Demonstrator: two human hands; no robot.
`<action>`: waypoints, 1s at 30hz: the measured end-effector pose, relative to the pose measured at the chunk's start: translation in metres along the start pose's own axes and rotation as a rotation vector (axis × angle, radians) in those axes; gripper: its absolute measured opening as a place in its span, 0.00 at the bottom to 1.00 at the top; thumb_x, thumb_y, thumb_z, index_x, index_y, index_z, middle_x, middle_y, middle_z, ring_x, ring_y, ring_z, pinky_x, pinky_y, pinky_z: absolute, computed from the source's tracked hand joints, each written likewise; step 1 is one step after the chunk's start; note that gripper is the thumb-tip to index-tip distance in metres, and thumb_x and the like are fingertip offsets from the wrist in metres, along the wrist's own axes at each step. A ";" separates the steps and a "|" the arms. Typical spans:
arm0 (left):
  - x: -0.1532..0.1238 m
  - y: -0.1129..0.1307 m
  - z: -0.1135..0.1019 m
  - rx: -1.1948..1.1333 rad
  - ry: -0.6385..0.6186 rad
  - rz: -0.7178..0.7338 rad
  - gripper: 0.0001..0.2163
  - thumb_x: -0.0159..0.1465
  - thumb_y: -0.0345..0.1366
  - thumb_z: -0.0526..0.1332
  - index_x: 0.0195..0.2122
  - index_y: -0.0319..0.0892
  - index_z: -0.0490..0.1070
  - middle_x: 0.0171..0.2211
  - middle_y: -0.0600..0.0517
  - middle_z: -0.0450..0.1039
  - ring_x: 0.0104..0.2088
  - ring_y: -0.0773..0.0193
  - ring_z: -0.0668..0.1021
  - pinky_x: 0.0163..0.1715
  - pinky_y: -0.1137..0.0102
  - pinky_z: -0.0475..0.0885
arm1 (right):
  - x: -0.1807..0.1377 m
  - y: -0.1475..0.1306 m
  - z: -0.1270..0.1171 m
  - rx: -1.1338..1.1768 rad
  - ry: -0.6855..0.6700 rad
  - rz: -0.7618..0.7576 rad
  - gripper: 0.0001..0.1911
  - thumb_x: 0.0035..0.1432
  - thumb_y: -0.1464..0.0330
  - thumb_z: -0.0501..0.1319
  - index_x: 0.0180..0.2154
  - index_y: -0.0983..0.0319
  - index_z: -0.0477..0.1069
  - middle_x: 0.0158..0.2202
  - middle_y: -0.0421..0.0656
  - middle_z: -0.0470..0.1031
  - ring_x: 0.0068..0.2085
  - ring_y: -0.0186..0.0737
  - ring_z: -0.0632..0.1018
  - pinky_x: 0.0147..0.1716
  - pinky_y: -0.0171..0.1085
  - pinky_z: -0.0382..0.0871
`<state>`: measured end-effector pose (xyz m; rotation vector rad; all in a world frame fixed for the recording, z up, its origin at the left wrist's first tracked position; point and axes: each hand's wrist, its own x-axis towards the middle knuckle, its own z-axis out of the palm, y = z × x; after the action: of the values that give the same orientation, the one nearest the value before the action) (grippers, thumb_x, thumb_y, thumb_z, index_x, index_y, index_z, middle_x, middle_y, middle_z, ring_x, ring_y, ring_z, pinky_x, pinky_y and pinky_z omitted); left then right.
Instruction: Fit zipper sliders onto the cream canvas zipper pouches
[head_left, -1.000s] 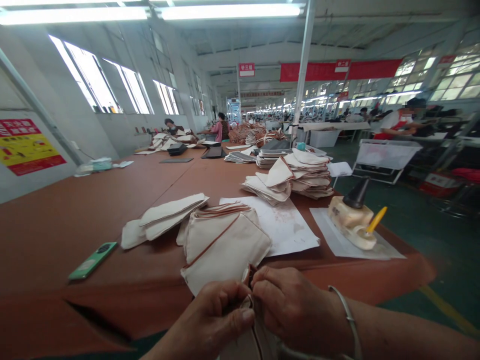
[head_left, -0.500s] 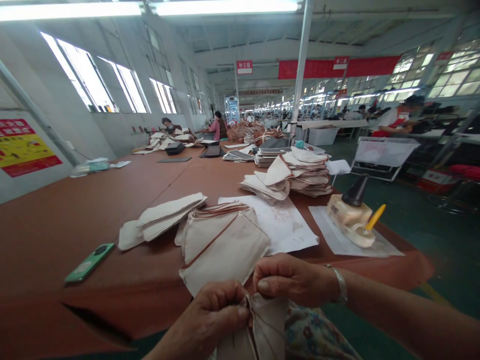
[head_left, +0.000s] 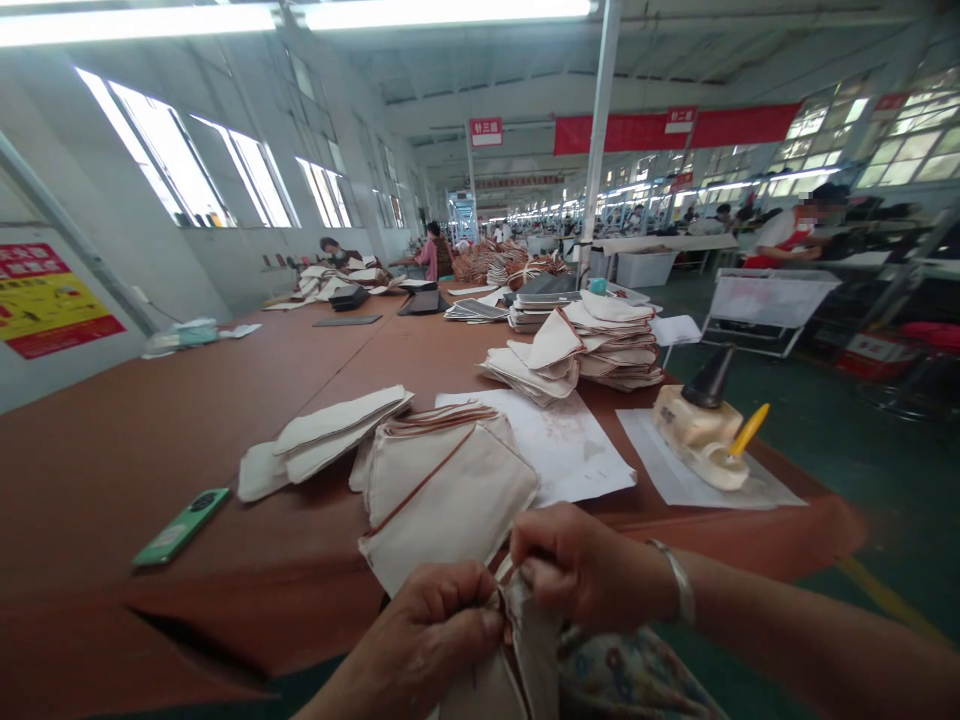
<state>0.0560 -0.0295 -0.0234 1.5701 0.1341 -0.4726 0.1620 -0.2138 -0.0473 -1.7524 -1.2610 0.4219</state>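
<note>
Low in the view, over the table's near edge, both hands grip a cream fabric piece (head_left: 480, 690) with a dark gap down its middle and brown edging. My left hand (head_left: 435, 630) pinches its upper left edge between thumb and fingers. Curled tightly, my right hand (head_left: 574, 570) grips the upper right edge; its fingertips are partly hidden. Just beyond the hands lies a stack of cream fabric pieces (head_left: 457, 490) with brown edging, one brown line running diagonally across the top piece.
A brown-covered table (head_left: 300, 540) bears a green phone (head_left: 180, 527), flat cream pieces (head_left: 330, 440), white paper (head_left: 577, 460), and taller fabric piles (head_left: 615, 340). At right stand a glue container (head_left: 697, 430) with a yellow-handled tool (head_left: 750, 430) and black cone (head_left: 709, 378). Other people work farther off.
My right hand has turned and curled more tightly, drawing the right side of the fabric piece inward and folding it narrower. My left hand keeps its pinch almost in place.
</note>
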 end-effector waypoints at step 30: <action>0.004 0.004 0.006 0.340 0.185 0.048 0.07 0.57 0.36 0.59 0.26 0.38 0.68 0.21 0.58 0.58 0.23 0.69 0.58 0.22 0.73 0.53 | -0.005 -0.016 0.011 0.297 0.154 0.253 0.05 0.52 0.70 0.62 0.31 0.65 0.75 0.28 0.41 0.75 0.30 0.35 0.71 0.32 0.31 0.66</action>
<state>0.0598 -0.0367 -0.0216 1.9463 0.1637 -0.3225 0.1432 -0.2122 -0.0413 -1.6565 -0.8243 0.5767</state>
